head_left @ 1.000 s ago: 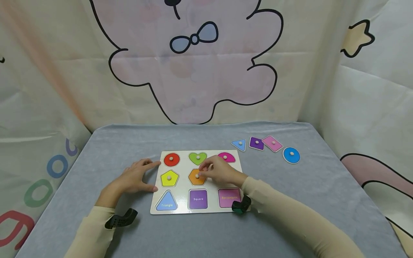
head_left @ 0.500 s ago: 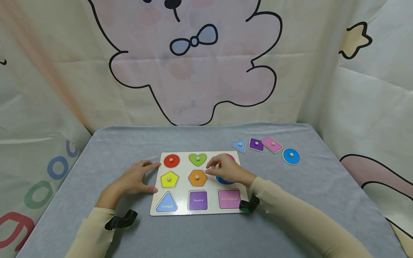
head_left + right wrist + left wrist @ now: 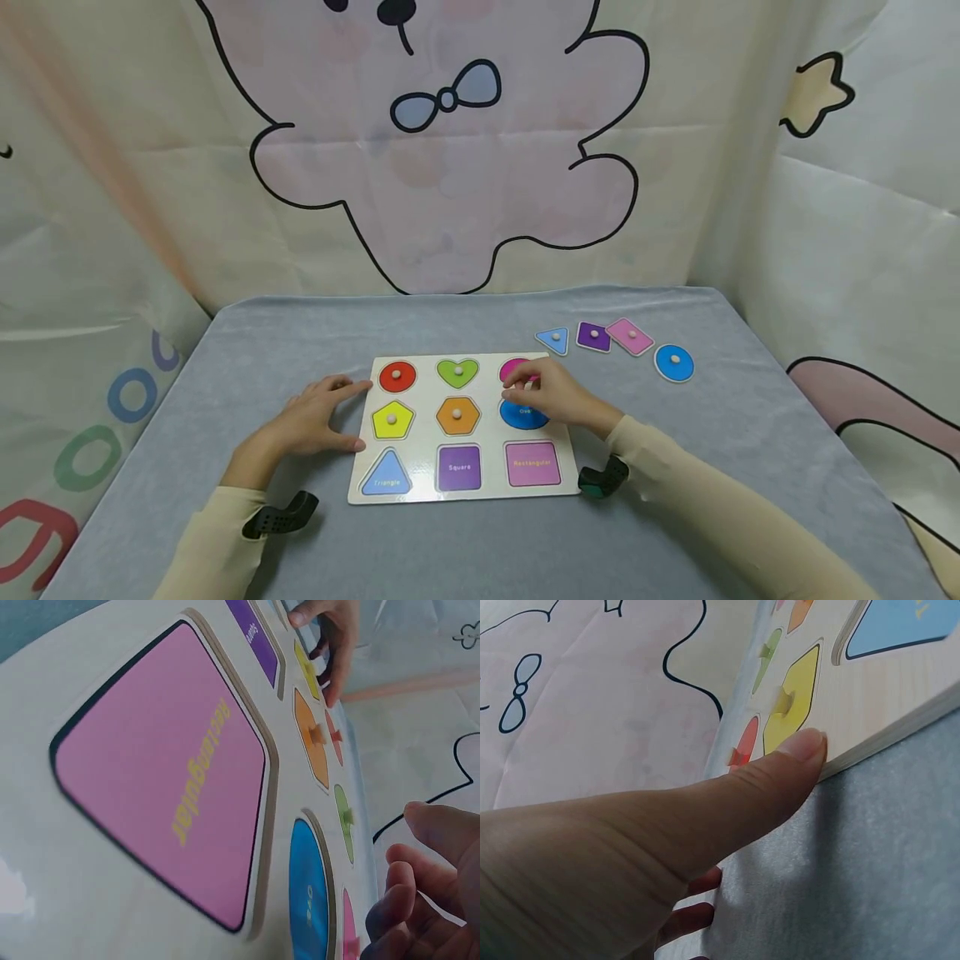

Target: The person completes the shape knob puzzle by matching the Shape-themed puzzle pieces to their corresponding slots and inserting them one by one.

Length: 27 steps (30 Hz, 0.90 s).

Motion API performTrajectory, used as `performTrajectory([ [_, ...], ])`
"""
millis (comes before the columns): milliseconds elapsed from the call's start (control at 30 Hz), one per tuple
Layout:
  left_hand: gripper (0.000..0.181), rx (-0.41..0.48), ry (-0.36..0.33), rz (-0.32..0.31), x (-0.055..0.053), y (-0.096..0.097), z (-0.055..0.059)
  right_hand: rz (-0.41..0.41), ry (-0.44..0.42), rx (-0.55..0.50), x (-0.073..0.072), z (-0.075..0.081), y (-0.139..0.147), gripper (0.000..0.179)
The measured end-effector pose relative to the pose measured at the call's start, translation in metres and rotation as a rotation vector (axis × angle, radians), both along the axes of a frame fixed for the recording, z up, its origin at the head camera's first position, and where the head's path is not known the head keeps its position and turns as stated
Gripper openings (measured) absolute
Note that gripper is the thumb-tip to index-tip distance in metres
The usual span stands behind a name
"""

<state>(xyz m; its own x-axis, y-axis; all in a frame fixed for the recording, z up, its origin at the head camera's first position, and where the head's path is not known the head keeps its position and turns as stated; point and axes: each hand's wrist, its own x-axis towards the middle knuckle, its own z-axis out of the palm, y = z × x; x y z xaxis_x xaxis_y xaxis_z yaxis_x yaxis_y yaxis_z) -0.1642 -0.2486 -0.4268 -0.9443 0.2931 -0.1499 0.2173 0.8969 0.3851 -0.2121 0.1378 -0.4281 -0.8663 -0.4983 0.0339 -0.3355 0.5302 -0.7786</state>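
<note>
My left hand (image 3: 311,417) rests at the left edge of a white shape puzzle board (image 3: 422,454), its thumb (image 3: 780,772) touching the board beside the yellow pentagon piece (image 3: 392,429). Over the board's right side hovers my right hand (image 3: 558,392), fingers loosely bent and holding nothing. It partly covers the magenta half-round piece (image 3: 512,367) and the blue oval recess (image 3: 525,419). An orange hexagon (image 3: 468,421), a green heart (image 3: 467,367) and a red circle (image 3: 397,385) sit in the board. Bare recesses show for triangle (image 3: 387,479), square (image 3: 459,479) and rectangle (image 3: 533,475).
Loose knobbed pieces lie beyond the board's upper right: a light blue triangle (image 3: 551,342), a purple square (image 3: 591,341), a pink rectangle (image 3: 628,342) touching the square, and a blue oval (image 3: 673,371). Grey cloth (image 3: 450,550) covers the table; printed curtains stand behind.
My right hand has let go of the orange hexagon's knob and moved right, past the oval recess. The left hand stays at the board's edge.
</note>
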Motion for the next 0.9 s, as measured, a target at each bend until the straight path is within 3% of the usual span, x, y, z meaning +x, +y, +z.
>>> performTrajectory([
  [467, 0.094, -0.005, -0.007, 0.005, 0.000, 0.000, -0.002, -0.086, -0.007, -0.032, -0.007, -0.016, 0.044, 0.019],
  [900, 0.094, -0.004, -0.004, 0.006, 0.001, 0.000, -0.001, -0.162, -0.029, -0.013, -0.014, -0.015, 0.081, 0.022],
])
